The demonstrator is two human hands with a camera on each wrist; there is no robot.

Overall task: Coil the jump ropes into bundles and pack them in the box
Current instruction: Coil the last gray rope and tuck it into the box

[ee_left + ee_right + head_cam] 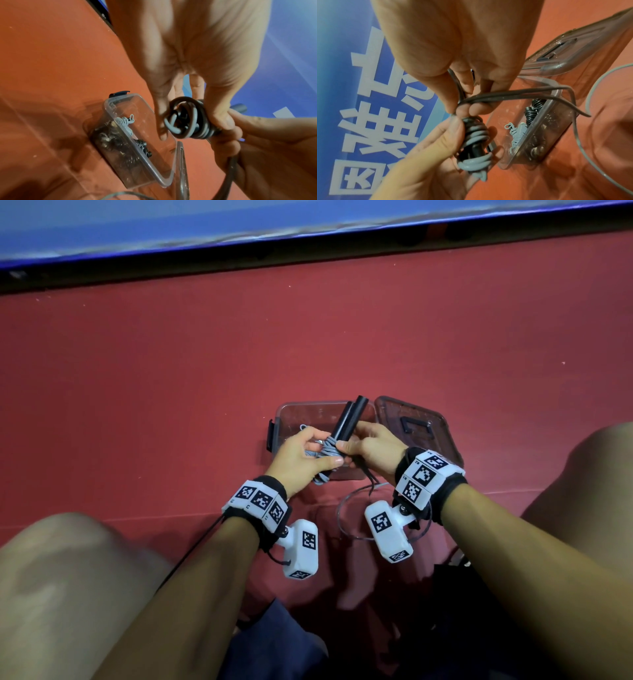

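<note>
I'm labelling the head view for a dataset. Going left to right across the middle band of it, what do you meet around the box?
Black latch on the box's left wall → left hand → grey coiled rope → right hand → lid lying beside the box.

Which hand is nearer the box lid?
Right. The right hand is just beside the lid; the left hand is farther off, over the box's other side.
</note>
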